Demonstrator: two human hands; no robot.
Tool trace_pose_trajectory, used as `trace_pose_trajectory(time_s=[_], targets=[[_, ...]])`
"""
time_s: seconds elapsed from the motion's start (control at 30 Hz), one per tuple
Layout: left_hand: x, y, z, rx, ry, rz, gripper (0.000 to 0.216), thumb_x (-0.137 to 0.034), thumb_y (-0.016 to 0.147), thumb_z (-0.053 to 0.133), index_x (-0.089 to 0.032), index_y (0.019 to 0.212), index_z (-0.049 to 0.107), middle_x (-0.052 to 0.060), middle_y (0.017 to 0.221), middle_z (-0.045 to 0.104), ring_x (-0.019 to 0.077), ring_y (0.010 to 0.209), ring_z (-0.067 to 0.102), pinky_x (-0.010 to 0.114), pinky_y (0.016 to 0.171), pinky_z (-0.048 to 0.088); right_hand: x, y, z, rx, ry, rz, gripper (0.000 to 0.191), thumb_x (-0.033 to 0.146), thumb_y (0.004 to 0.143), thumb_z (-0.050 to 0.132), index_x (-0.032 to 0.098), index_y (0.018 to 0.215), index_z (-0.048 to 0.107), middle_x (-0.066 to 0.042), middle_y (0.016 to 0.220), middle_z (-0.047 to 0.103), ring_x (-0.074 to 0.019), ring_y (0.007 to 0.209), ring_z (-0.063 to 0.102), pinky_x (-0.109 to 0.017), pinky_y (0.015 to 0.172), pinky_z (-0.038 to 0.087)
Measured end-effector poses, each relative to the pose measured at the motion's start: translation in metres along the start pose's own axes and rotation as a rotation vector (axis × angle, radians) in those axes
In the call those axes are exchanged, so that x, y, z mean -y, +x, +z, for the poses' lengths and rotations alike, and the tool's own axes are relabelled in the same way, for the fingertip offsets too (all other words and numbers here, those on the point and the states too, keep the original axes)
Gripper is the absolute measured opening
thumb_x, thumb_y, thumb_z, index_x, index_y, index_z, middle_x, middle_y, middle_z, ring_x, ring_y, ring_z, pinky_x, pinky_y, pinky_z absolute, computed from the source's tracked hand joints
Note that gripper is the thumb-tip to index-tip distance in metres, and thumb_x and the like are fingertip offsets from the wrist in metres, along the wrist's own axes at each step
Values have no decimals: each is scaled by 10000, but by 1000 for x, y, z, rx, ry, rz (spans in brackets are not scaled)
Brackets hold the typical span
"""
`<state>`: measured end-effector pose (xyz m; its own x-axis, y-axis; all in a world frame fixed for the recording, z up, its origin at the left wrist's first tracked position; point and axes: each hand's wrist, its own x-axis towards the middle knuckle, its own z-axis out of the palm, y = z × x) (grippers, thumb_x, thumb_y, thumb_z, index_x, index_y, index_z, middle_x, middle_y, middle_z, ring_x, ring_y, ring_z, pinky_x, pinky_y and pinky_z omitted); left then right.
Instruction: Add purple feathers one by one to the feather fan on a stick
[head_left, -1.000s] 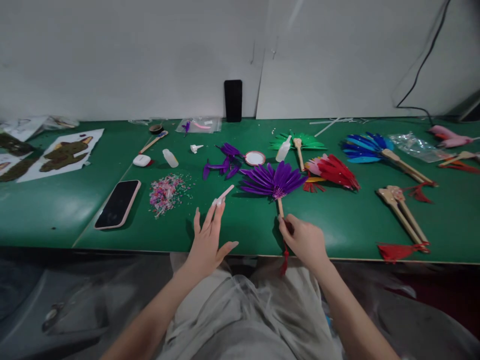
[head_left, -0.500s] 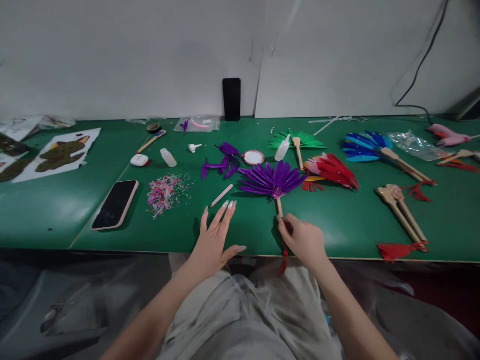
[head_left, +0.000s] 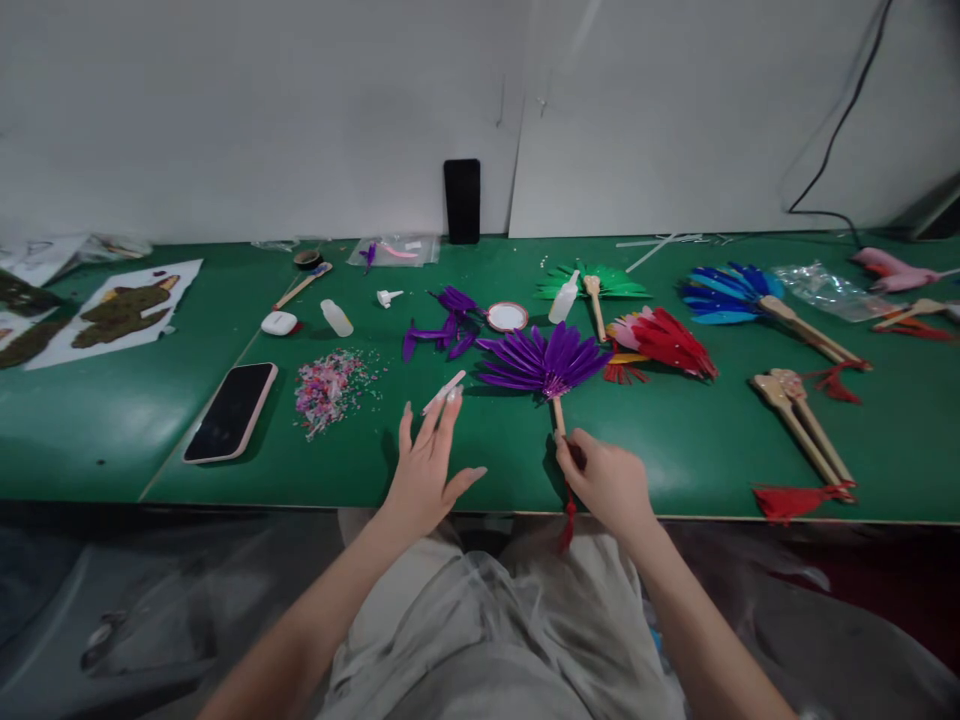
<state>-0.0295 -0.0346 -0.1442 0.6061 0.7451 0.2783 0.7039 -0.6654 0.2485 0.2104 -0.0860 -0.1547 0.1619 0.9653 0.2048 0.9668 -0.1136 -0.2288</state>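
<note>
My right hand (head_left: 606,478) grips the wooden handle of a purple feather fan (head_left: 546,362), whose red tassel hangs over the table's front edge. The fan's feathers spread away from me. My left hand (head_left: 427,462) is open, fingers spread, with its fingertips at a small pale pink stick (head_left: 444,393); whether they touch it I cannot tell. Loose purple feathers (head_left: 448,330) and a round white dish with a reddish rim (head_left: 508,317) lie behind the stick. Left of my left hand is a heap of pink and multicoloured bits (head_left: 334,392).
A phone (head_left: 231,412) lies at left; another phone (head_left: 462,202) leans on the wall. Small glue-type bottles (head_left: 337,318) stand or lie about. Green (head_left: 619,284), red (head_left: 664,342) and blue (head_left: 731,293) feather fans are at right, with wooden handles (head_left: 802,425) nearer me.
My left hand has shifted slightly left and down, its fingertips now over the pink stick's near part. My right hand stays on the fan handle.
</note>
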Motion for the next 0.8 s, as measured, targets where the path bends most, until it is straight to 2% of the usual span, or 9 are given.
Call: trace_pose_trajectory(time_s=[0.07,0.13,0.3,0.43,0.5,0.67,0.73,0.8], targets=[[1,0,0,-79,9,-73,746,-540,967,216,-171,1498,-156,161,1533,292,278,1455,144,553,1147,47,0,0,0,-1,0,9,406,398,928,382,189,613,532,-10,487,561,-118,426,498,-243,474,149],[3,1,-1,-93,30,-109,732,-515,976,231,-176,1498,-154,164,1522,316,282,1448,174,564,1140,75,1,0,0,-3,1,23,399,391,922,397,188,605,529,-11,484,564,-119,423,499,-241,473,146],[7,9,1,-15,63,-40,780,-553,959,261,-135,1504,-109,184,1496,355,292,1426,245,576,1139,81,2,0,0,-5,7,58,385,374,921,408,186,613,544,-16,503,593,-125,432,512,-234,473,164],[7,13,6,66,72,16,815,-603,930,296,-114,1512,5,191,1473,391,298,1394,322,565,1144,99,2,0,0,-4,10,73,388,382,920,411,184,622,559,-23,527,615,-127,440,523,-235,476,182],[7,14,6,68,70,27,817,-606,926,310,-109,1511,29,192,1465,405,294,1387,338,559,1147,95,2,0,0,-4,12,75,394,388,919,411,184,615,558,-24,528,616,-127,442,526,-237,476,184],[5,15,2,-52,71,2,801,-551,954,299,-116,1502,-91,190,1506,332,276,1434,226,551,1150,44,2,1,0,-11,12,81,404,388,918,398,185,604,551,-20,503,600,-123,423,506,-239,469,176],[4,16,2,-38,68,16,806,-564,951,282,-122,1501,-106,193,1505,332,277,1434,225,549,1151,34,2,1,1,-10,10,76,399,390,915,406,185,604,549,-21,501,601,-123,422,506,-236,468,173],[5,17,3,27,60,53,798,-581,946,266,-128,1506,-77,191,1491,360,278,1419,270,543,1153,39,2,1,1,-10,7,72,392,391,911,414,185,606,550,-22,502,604,-125,424,512,-233,468,170]])
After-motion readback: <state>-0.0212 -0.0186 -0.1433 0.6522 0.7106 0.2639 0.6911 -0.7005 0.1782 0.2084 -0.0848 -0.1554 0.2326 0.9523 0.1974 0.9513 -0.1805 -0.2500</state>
